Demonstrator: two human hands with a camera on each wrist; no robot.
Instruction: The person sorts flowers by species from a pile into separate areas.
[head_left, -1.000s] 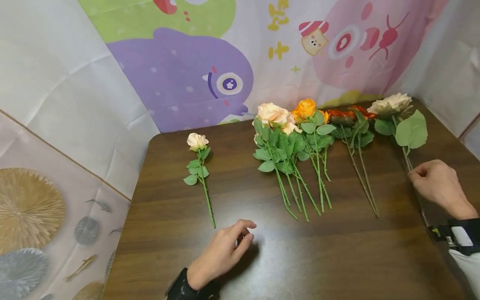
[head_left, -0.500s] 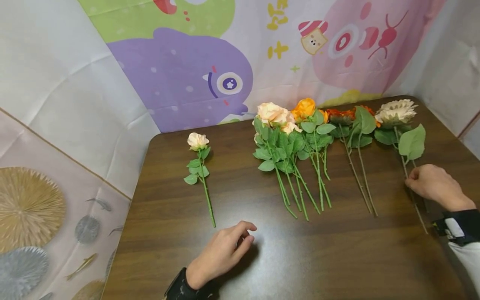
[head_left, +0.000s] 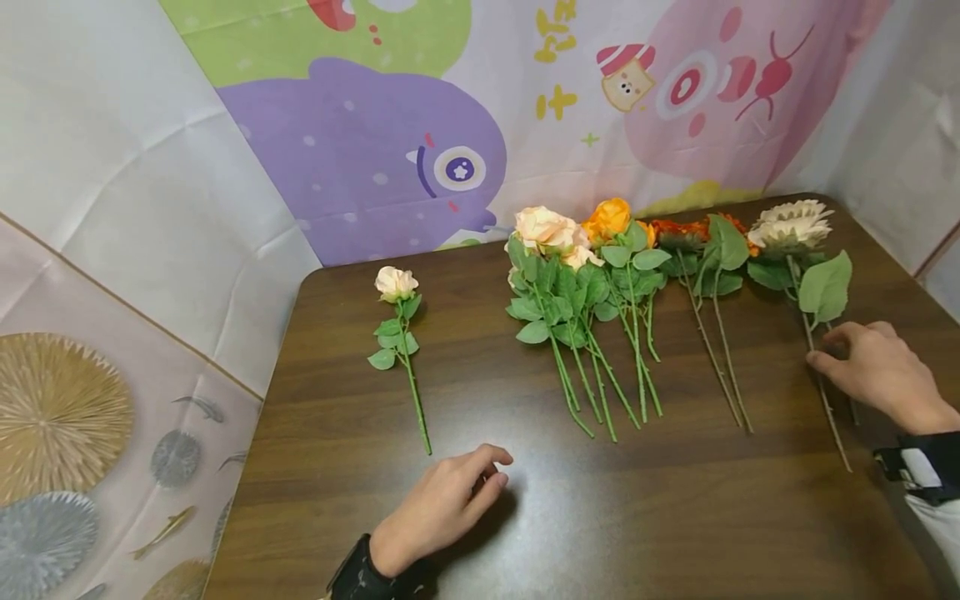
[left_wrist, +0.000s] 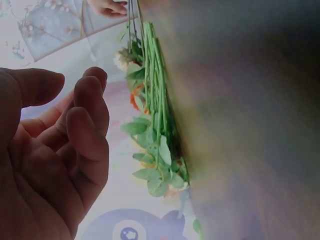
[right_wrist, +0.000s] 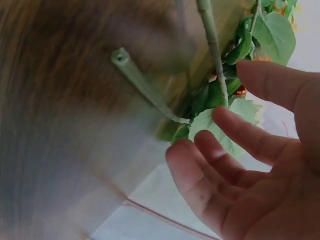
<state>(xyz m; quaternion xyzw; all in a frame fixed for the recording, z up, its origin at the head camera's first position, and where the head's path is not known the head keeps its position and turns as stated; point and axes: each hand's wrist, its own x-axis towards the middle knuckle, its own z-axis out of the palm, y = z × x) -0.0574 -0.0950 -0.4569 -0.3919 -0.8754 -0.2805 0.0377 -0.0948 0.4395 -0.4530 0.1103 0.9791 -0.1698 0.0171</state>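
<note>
A cream flower (head_left: 791, 225) with a broad green leaf (head_left: 825, 287) lies at the table's right end, a second stem beside it. My right hand (head_left: 877, 371) is at these stems, thumb and fingers parted. In the right wrist view the fingers (right_wrist: 232, 122) stand apart with a stem (right_wrist: 212, 37) showing past them and nothing gripped. My left hand (head_left: 450, 504) holds nothing and hovers low over the table's front, fingers loosely bent; the left wrist view shows its relaxed fingers (left_wrist: 87, 132). Nearest to it lies a single pale peach rose (head_left: 396, 285), stem toward me.
Along the back of the dark wooden table (head_left: 345, 517) lie peach roses (head_left: 547, 229), orange roses (head_left: 611, 218) and red-orange flowers (head_left: 678, 233), stems toward me. A cartoon-printed cloth (head_left: 375, 158) hangs behind the table, with pale cloths at both sides.
My right hand has laid the cream flower down a little nearer to me and its fingers have spread off the stem. The left hand has stayed in place.
</note>
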